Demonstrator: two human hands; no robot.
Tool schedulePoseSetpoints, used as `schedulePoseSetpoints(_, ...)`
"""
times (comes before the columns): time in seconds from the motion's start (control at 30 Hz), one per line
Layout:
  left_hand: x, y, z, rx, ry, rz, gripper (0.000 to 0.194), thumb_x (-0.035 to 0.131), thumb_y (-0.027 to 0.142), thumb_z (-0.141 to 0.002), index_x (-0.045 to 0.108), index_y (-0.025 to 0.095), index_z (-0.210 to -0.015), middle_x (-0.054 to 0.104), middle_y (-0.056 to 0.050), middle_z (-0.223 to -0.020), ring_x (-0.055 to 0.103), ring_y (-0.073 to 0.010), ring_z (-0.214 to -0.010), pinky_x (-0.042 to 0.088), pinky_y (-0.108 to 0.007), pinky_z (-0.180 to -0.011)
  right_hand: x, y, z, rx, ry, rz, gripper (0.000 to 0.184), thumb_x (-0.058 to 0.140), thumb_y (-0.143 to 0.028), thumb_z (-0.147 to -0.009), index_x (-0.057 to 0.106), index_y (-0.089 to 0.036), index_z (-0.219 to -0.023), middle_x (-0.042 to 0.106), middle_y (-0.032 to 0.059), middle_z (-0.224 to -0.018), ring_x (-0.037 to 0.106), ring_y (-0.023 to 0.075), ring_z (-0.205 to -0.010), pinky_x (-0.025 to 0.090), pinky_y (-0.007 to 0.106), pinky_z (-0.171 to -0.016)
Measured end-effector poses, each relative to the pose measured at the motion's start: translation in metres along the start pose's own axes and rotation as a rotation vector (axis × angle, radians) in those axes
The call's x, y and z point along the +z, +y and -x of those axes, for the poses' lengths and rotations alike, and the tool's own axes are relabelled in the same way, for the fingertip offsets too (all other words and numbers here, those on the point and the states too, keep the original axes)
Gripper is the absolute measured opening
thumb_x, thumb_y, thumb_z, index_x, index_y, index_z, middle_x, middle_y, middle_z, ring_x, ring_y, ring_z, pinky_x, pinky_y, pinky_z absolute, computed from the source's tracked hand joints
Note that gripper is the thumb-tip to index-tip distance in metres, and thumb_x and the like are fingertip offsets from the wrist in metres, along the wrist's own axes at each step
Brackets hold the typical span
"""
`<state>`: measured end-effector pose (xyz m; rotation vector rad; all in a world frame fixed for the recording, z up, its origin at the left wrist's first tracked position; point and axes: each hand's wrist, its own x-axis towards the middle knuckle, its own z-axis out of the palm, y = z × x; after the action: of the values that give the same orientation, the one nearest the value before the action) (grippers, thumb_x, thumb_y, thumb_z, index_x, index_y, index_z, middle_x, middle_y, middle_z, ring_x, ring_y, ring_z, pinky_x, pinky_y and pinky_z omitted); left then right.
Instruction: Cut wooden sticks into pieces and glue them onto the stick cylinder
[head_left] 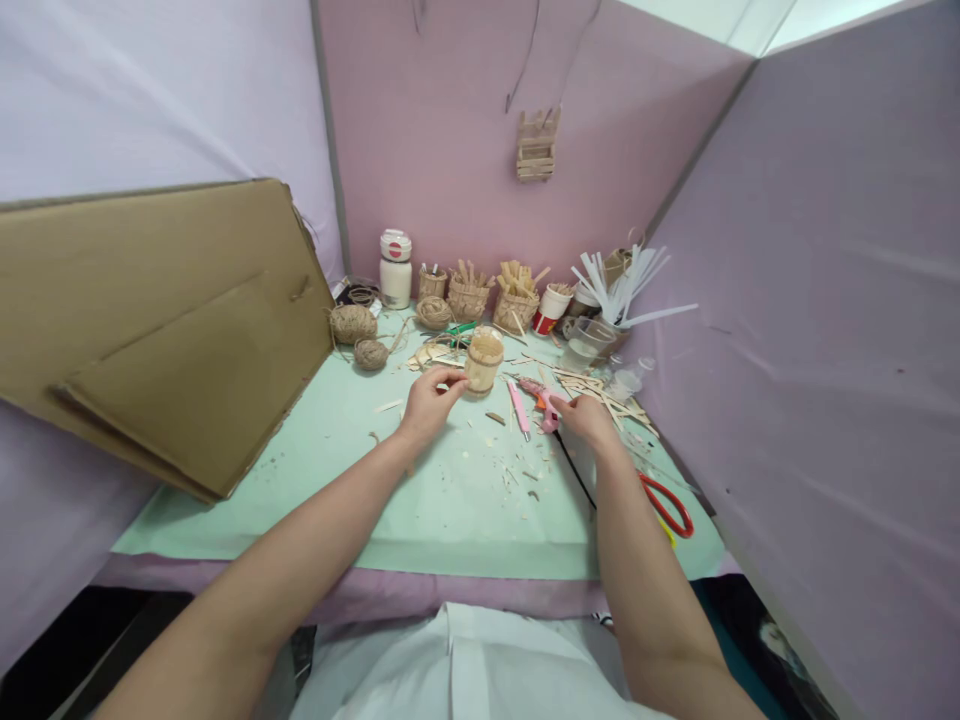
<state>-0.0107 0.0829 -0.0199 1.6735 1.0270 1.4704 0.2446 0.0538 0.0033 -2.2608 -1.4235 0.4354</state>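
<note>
A small round wooden cup [484, 362] with a darker band near its rim stands at the middle of the green table covering. The thumb and fingertips of my left hand [433, 400] are pinched together at the cup's lower left side. Whether they grip the cup or a tiny piece there, I cannot tell. My right hand [589, 418] has its fingers closed on the handle of a pink glue gun [551, 402], whose nozzle points left toward the cup. Between the cup and the gun lies a pink pen-like tool [518, 408].
Twine balls [354, 324], stick-filled woven baskets [516, 308] and a white jar [395, 270] line the back. White glue sticks [619, 285] stand at right, near loose wooden sticks [600, 392] and red-handled scissors [671, 505]. Cardboard [172, 330] leans at left; a black cord [576, 470] trails frontward.
</note>
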Motion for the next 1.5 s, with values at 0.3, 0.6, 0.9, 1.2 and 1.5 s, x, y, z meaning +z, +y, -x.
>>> schedulePoseSetpoints(0.3,-0.007,0.012,0.009,0.778,0.032,-0.379,0.012,0.059,0.015,-0.079,0.064,0.020,-0.088,0.057,-0.004,-0.079,0.050,-0.0142,-0.077,0.043,-0.031,-0.071,0.012,-0.001,-0.010,0.080,-0.130,-0.060,0.025,0.062,-0.031,-0.063,0.056,-0.017,-0.044,0.056,0.0050,-0.043,0.054,0.0185,-0.050,0.032,0.027,-0.048)
schedulePoseSetpoints(0.6,-0.022,0.025,-0.001,1.022,0.025,-0.573,0.015,0.062,0.015,-0.076,0.061,0.021,-0.090,0.058,-0.003,-0.080,0.051,-0.0141,-0.078,0.044,-0.029,-0.071,-0.012,-0.014,0.035,-0.037,-0.095,-0.469,0.019,0.056,-0.024,-0.070,0.053,-0.018,-0.088,0.063,0.0028,-0.077,0.058,0.0121,-0.062,0.045,0.021,-0.053)
schedulePoseSetpoints(0.9,-0.044,0.022,-0.005,1.138,-0.087,-0.683,0.015,0.062,0.016,-0.076,0.060,0.022,-0.090,0.061,-0.003,-0.078,0.054,-0.0144,-0.079,0.046,-0.029,-0.071,-0.022,-0.020,0.079,-0.128,-0.260,-0.871,0.027,0.060,-0.045,-0.071,0.051,-0.020,-0.074,0.053,-0.0032,-0.063,0.047,0.0106,-0.055,0.036,0.023,-0.050)
schedulePoseSetpoints(1.2,-0.045,0.011,0.007,1.139,-0.141,-0.640,0.020,0.066,0.014,-0.073,0.061,0.021,-0.091,0.061,-0.003,-0.078,0.055,-0.0151,-0.079,0.047,-0.029,-0.068,-0.021,-0.023,0.097,-0.262,-0.304,-0.702,0.030,0.059,-0.043,-0.076,0.055,-0.017,-0.091,0.061,0.0031,-0.078,0.052,0.0125,-0.062,0.038,0.024,-0.052)
schedulePoseSetpoints(1.5,-0.046,0.008,0.010,1.154,-0.172,-0.655,0.021,0.063,0.016,-0.076,0.060,0.024,-0.095,0.062,-0.002,-0.078,0.056,-0.0150,-0.081,0.046,-0.028,-0.068,-0.018,-0.021,0.099,-0.342,-0.232,-0.521,0.031,0.056,-0.041,-0.079,0.056,-0.018,-0.100,0.058,0.0015,-0.078,0.050,0.0146,-0.064,0.039,0.025,-0.056)
